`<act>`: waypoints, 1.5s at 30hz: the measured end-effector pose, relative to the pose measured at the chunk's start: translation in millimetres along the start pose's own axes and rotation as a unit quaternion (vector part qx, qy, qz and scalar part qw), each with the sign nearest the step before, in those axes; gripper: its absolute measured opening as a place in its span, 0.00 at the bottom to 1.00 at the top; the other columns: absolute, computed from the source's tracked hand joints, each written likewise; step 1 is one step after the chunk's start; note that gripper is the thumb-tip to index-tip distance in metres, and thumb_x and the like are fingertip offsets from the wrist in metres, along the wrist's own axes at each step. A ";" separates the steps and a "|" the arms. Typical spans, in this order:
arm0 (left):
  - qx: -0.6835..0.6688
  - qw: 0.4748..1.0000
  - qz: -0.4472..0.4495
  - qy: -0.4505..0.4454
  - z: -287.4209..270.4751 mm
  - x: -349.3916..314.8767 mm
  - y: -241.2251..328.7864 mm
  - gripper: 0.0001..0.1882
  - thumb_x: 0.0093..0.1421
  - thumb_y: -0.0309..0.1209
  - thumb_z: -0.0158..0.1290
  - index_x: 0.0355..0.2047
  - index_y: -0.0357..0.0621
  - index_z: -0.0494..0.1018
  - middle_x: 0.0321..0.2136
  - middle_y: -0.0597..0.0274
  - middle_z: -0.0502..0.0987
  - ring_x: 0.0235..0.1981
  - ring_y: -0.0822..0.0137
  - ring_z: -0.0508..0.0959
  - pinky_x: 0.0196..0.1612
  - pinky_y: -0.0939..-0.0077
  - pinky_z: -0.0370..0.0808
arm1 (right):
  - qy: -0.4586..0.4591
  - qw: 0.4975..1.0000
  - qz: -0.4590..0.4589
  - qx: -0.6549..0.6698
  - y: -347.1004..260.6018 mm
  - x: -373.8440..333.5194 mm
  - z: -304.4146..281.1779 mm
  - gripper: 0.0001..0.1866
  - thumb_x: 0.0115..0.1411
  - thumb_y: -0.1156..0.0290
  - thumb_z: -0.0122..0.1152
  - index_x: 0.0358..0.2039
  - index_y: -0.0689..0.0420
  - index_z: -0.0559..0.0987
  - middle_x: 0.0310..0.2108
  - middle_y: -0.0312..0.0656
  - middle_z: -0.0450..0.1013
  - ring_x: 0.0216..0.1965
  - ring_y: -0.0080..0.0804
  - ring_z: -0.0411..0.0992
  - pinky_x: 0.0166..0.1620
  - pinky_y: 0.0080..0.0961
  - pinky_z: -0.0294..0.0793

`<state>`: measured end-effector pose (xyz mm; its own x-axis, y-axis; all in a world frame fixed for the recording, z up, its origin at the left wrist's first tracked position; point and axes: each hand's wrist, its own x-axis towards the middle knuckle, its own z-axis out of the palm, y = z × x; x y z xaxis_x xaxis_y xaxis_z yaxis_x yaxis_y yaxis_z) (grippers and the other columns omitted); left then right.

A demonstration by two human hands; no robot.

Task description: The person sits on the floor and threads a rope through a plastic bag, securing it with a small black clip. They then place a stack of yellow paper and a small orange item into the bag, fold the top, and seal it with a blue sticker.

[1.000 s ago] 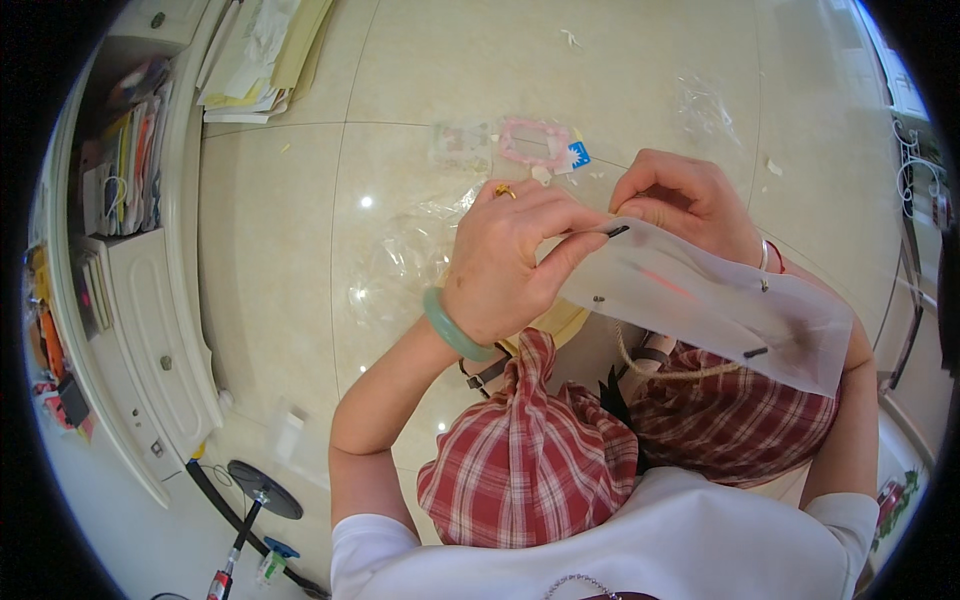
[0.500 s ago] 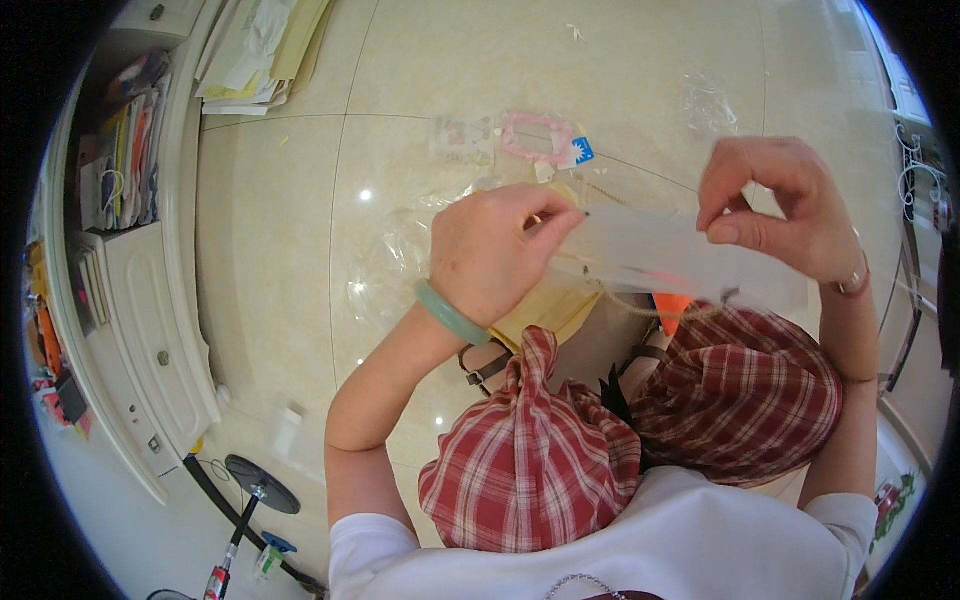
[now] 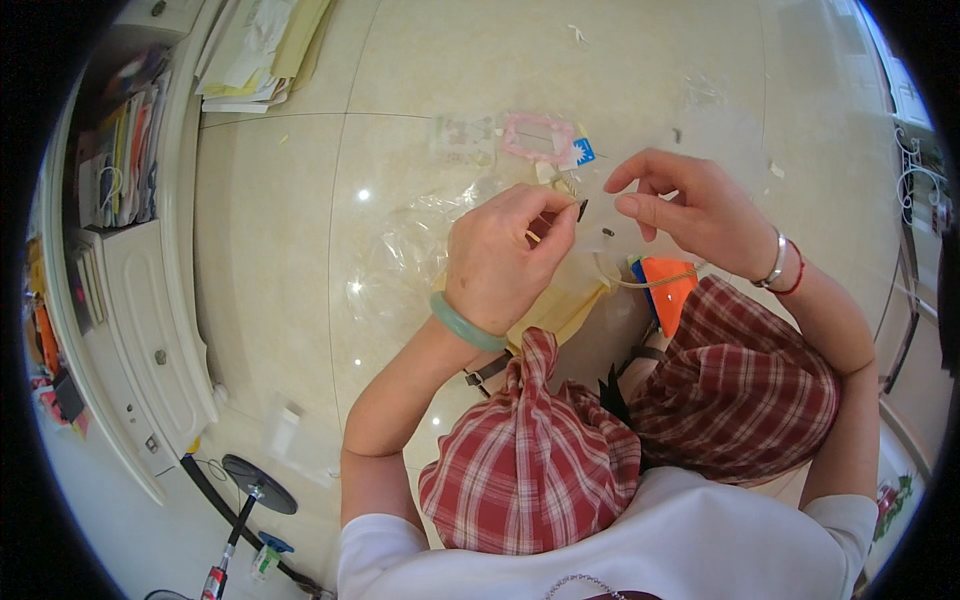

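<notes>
My left hand (image 3: 505,250), a green bangle at its wrist, is closed in a pinch on a small dark piece (image 3: 583,209) at the thumb and index tips. Whatever else lies inside that grip is hidden. To its right, my right hand (image 3: 690,205) has thumb and fingers apart and shows nothing held. Another dark bit (image 3: 608,232) is just beside the left fingertips; a faint translucent sheet seems to lie around it, its edges unclear. Below the hands, a beige cord (image 3: 645,284) curves across an orange and blue item (image 3: 668,290) near my knee.
On the tiled floor lie crumpled clear plastic (image 3: 400,240), a pink frame-shaped piece (image 3: 512,140), a blue tag (image 3: 583,151) and a yellow envelope-like sheet (image 3: 555,315). Stacked papers (image 3: 265,60) lie at the far left beside a white cabinet (image 3: 150,330). A black round-based stand (image 3: 260,485) is lower left.
My right hand has moved left and its fingers have opened. The translucent sheet no longer stretches between both hands, and the orange item shows more. My left hand has shifted slightly right.
</notes>
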<state>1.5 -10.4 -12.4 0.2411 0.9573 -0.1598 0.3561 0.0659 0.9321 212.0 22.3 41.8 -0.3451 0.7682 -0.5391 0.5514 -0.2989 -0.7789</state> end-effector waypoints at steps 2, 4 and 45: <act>0.033 0.999 0.004 0.012 0.0 1.4 2.1 0.07 0.59 0.27 0.58 0.35 0.35 0.79 0.27 0.61 0.81 0.27 0.75 0.79 0.32 0.81 0.76 | 0.030 0.999 -0.042 -0.012 12.7 1.2 6.4 0.09 0.59 0.66 0.64 0.33 0.59 0.81 0.21 0.37 0.73 0.21 0.23 0.68 0.26 0.22 0.66; -0.033 0.999 -0.026 -0.032 -1.1 1.6 0.7 0.07 0.60 0.27 0.58 0.35 0.35 0.79 0.27 0.62 0.81 0.27 0.75 0.79 0.32 0.80 0.76 | 0.044 0.993 -0.086 -0.063 17.7 1.8 11.1 0.11 0.57 0.65 0.66 0.33 0.59 0.81 0.21 0.37 0.73 0.20 0.23 0.67 0.26 0.22 0.66; -0.365 0.921 -0.134 0.000 17.6 -1.4 8.0 0.08 0.63 0.28 0.56 0.36 0.34 0.77 0.32 0.58 0.81 0.32 0.72 0.80 0.37 0.79 0.76 | 0.016 0.976 -0.026 0.213 15.1 -8.0 3.0 0.04 0.60 0.80 0.59 0.34 0.64 0.73 0.31 0.41 0.77 0.32 0.25 0.78 0.37 0.21 0.78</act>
<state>20.0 -16.1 -10.4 0.2330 0.8794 -0.4151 -0.2989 0.4709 0.8300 220.8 9.9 33.3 -0.3366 0.8040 -0.4902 0.1645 -0.4624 -0.8713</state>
